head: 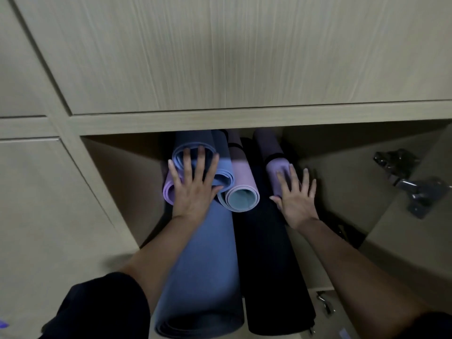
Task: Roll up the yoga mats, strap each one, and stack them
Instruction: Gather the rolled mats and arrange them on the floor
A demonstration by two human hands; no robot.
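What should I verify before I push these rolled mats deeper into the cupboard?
1. Left hand flat on the end of the upper blue mat: ok.
2. Right hand flat on the end of the right purple mat: ok.
3. Strap around the right purple mat: ok, dark band visible.
4. All mat ends level: not ok; the long blue mat and black mat stick out toward the camera.
5. Strap on the long blue mat: cannot tell.
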